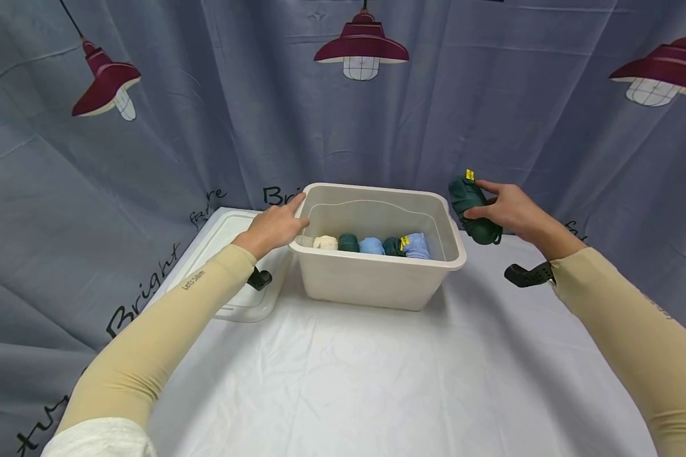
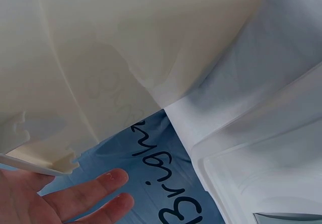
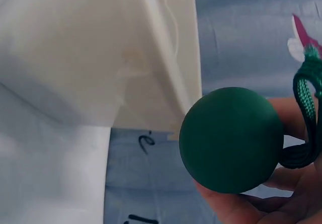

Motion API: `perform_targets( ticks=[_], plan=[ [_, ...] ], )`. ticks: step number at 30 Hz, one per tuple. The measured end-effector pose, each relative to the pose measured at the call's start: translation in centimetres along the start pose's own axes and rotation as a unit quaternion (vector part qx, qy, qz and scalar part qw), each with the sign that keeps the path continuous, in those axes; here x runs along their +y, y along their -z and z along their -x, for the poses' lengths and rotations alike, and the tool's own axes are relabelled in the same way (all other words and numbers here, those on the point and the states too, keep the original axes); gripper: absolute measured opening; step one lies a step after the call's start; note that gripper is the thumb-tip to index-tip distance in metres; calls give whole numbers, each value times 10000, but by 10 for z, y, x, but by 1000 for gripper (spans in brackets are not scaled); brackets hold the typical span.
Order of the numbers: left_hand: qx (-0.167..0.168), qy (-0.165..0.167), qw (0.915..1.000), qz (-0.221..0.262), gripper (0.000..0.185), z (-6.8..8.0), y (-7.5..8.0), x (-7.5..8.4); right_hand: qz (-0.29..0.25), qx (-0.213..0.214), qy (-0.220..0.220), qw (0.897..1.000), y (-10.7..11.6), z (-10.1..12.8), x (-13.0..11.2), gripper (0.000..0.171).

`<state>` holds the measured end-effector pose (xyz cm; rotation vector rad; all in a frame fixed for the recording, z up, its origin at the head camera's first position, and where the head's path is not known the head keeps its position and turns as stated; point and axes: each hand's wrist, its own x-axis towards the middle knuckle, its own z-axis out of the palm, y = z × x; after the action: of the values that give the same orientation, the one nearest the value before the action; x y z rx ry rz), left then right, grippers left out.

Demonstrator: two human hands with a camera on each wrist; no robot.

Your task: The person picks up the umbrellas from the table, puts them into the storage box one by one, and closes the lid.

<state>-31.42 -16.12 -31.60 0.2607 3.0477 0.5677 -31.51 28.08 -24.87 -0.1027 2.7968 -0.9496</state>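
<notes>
Clear lid (image 1: 228,266): flat on the surface, left of the cream bin (image 1: 377,279). Left hand (image 1: 274,227): fingers relaxed, resting on bin's left rim. Rolled bundles (image 1: 371,245): rowed inside bin. Right hand (image 1: 511,209): gripping dark green folded umbrella (image 1: 471,206), just right of bin's rim.

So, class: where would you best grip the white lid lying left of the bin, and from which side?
Probably its near short edge, where the dark latch sits. The lid lies flat, its near edge overhanging the table; come from the front-left, fingers under, thumb on top.
</notes>
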Motion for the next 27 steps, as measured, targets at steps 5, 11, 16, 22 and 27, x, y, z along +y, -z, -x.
perform_targets(
  ticks=[5, 11, 16, 22, 27],
  plan=[
    [-90, 25, 9998, 163, 75, 0, 0, 3, 172, -80, 126, 9997, 4, 6, -13, 94],
    [-42, 38, 9998, 189, 74, 1, -1, 2, 236, -274, 259, 9990, 2, 7, -24, 92],
    [-63, 49, 9999, 101, 74, 2, -1, 0, 367, -450, 412, 9975, -5, 7, -35, 88],
    [-104, 62, 9999, 114, 74, 2, 0, 1, 538, -578, 516, 9955, -12, 4, -51, 83],
    [-135, 70, 9998, 124, 74, 2, 0, 2, 567, -836, 462, 9938, -19, 0, -60, 80]
  ],
)
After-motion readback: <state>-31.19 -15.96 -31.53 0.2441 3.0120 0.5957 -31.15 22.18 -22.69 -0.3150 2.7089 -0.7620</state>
